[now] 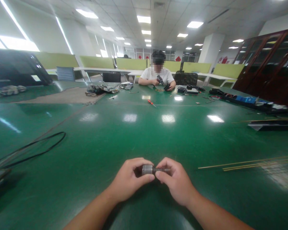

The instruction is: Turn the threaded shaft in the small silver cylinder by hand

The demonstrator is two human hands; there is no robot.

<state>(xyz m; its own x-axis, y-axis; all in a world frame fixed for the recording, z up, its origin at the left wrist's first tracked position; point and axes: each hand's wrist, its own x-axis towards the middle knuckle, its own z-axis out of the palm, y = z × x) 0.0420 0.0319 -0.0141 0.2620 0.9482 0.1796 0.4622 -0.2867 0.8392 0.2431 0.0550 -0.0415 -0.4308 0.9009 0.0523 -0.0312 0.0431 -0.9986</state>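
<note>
A short grey metal cylinder with a thin dark shaft [147, 169] lies level between my hands, just above the green tabletop. The thumb and fingers of my left hand [132, 177] close around the thick cylinder end. With a pinch of thumb and forefinger, my right hand [175, 180] grips the shaft, whose tip points right past the fingers. Both hands nearly meet at the middle of the part. Its exact kind is too small to make out.
Thin brass-coloured rods [249, 164] lie to the right, a black cable [43, 148] to the left. A red screwdriver [150, 102] rests farther off. Across the green table [124, 137], a person [147, 75] holds a power drill [160, 80]. Electronic parts [100, 89] sit at the far left.
</note>
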